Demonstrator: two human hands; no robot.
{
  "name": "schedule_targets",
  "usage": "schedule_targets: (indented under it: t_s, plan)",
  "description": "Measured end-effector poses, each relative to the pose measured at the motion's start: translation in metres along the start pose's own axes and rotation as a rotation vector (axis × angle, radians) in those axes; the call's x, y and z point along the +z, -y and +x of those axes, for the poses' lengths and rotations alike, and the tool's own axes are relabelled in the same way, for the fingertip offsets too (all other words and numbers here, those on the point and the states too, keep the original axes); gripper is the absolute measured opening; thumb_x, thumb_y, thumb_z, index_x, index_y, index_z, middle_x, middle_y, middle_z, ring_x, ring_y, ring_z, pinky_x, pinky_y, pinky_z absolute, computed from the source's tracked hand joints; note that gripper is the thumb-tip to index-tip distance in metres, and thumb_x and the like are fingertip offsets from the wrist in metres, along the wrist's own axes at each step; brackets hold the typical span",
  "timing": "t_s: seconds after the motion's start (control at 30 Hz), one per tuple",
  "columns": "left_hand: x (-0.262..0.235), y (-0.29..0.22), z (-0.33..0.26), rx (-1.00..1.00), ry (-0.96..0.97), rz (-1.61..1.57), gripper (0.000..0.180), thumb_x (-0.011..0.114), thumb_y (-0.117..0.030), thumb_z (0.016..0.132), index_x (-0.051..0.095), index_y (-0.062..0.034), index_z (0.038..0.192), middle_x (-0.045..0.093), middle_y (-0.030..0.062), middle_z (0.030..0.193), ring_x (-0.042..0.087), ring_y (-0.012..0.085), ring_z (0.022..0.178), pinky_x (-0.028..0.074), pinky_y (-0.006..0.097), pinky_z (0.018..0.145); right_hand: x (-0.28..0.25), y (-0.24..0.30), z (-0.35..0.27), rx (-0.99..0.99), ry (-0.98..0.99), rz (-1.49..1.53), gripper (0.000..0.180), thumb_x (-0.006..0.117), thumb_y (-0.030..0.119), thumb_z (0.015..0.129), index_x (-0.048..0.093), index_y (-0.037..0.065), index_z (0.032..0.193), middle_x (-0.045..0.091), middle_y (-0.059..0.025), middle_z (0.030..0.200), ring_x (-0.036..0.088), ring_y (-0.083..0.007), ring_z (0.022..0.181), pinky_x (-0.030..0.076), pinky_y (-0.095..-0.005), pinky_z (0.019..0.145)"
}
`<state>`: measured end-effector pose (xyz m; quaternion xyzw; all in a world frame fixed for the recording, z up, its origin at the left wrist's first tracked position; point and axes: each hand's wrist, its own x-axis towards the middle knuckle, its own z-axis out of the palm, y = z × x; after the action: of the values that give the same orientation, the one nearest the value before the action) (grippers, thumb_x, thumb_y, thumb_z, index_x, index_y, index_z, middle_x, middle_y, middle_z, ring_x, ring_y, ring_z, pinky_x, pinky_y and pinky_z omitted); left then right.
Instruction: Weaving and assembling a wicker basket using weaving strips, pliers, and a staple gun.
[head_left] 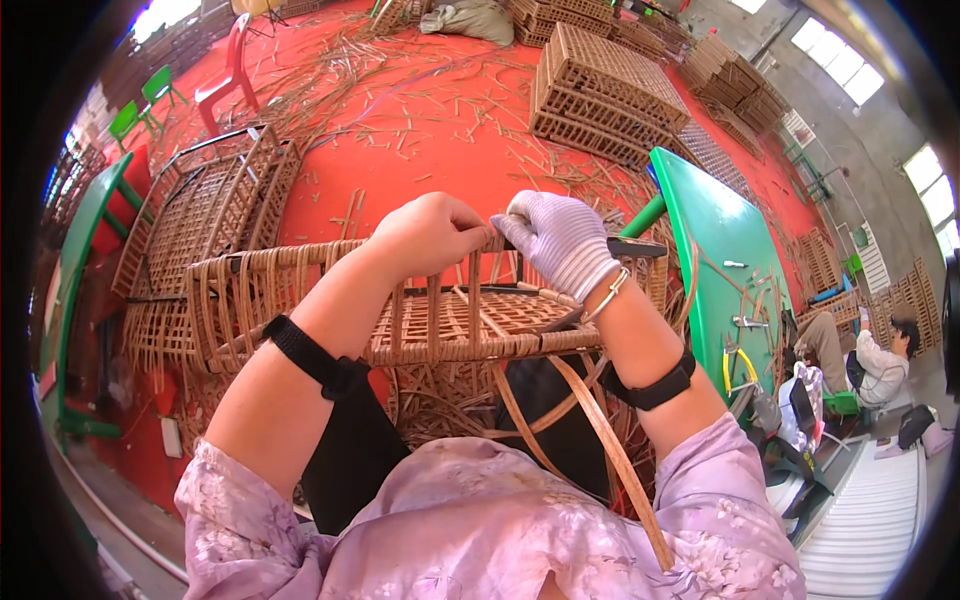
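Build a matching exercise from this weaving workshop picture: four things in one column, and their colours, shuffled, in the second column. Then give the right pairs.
Things
1. right hand's glove
2. plastic chair
3. table
4. wristband on the left forearm

Colours
A. green
B. black
C. white
D. red

Pairs: 1-C, 2-D, 3-A, 4-B

The gloved right hand and the bare left hand both grip the top edge of the woven cane frame.
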<state>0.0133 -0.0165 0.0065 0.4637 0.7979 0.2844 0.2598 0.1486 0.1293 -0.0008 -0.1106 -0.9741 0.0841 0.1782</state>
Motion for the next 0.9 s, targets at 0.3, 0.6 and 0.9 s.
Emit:
schedule_targets:
  t_s: [0.3,0.6,0.9]
  plan:
    - [0.003,0.004,-0.004,0.085,-0.09,0.088,0.033,0.064,-0.04,0.085,0.075,-0.0135,0.102,0.072,0.0087,0.089,0.068,0.0261,0.081,0.053,0.039,0.073,-0.01,0.004,0.028,0.21,0.36,0.018,0.042,0.056,0.049,0.091,0.069,0.009,0.091,0.069,-0.0123,0.083,0.066,-0.0313,0.081,0.051,-0.0439,0.076]
    - [0.029,0.01,-0.013,0.437,-0.417,0.035,0.019,0.074,-0.01,0.079,0.071,-0.0026,0.096,0.069,0.0111,0.09,0.067,0.0243,0.08,0.053,0.033,0.073,-0.012,-0.003,0.046,0.167,0.551,0.034,0.045,0.056,0.051,0.087,0.072,0.008,0.091,0.069,-0.0151,0.084,0.065,-0.0309,0.081,0.051,-0.0418,0.076]
    - [0.03,0.005,-0.017,0.451,-0.395,0.1,0.022,0.075,-0.01,0.079,0.071,-0.0027,0.099,0.066,0.0084,0.09,0.065,0.021,0.076,0.053,0.031,0.071,0.0,-0.011,0.048,0.205,0.508,0.109,0.047,0.061,0.053,0.084,0.072,0.008,0.087,0.068,-0.0136,0.079,0.065,-0.0291,0.075,0.05,-0.0411,0.073]
